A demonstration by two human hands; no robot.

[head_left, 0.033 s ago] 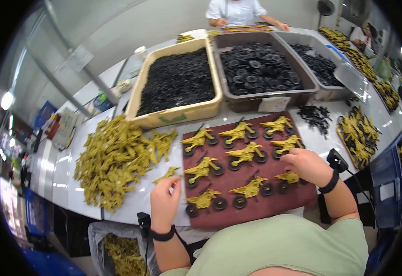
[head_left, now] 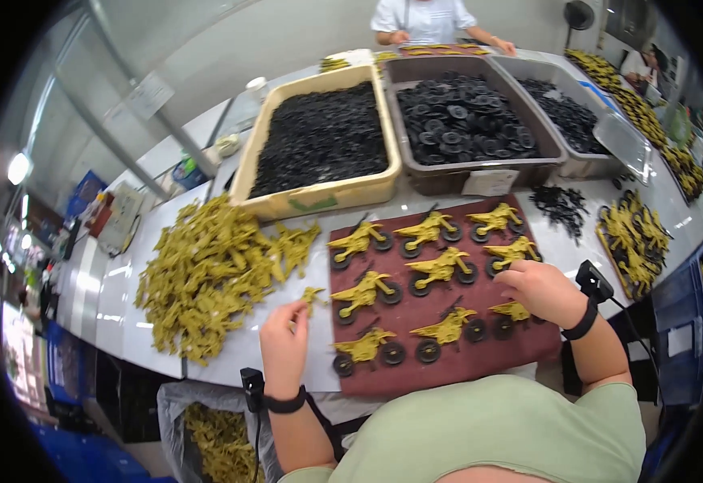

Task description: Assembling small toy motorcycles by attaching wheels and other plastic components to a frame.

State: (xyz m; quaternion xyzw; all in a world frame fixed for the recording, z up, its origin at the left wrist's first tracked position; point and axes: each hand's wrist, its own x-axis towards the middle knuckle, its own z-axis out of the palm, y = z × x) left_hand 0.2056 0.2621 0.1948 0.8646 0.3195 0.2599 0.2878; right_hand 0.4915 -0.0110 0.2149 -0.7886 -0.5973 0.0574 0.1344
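Note:
My left hand (head_left: 284, 342) is beside the left edge of a maroon mat (head_left: 488, 358). Its fingertips are closed at one small yellow toy motorcycle body (head_left: 312, 296). On the mat stand rows of toy motorcycles (head_left: 444, 264) with yellow bodies and black wheels. My right hand (head_left: 540, 291) is over the mat's right side, its fingers bent together beside a motorcycle (head_left: 512, 251) in the middle row. What those fingers hold, if anything, is hidden. Another motorcycle (head_left: 511, 311) lies partly under that hand.
Left of the mat is a heap of yellow bodies (head_left: 202, 278). Behind stand a cream tub (head_left: 319, 201) of black parts, a brown tub (head_left: 416, 179) of black wheels and a grey tub (head_left: 585, 167). Small black parts (head_left: 559, 208) lie at right. A person (head_left: 424, 20) sits opposite.
The yellow body near my left hand has turned and shifted toward the mat, with my fingertips at it. My right hand stays beside the same motorcycle. The whole view has shifted slightly.

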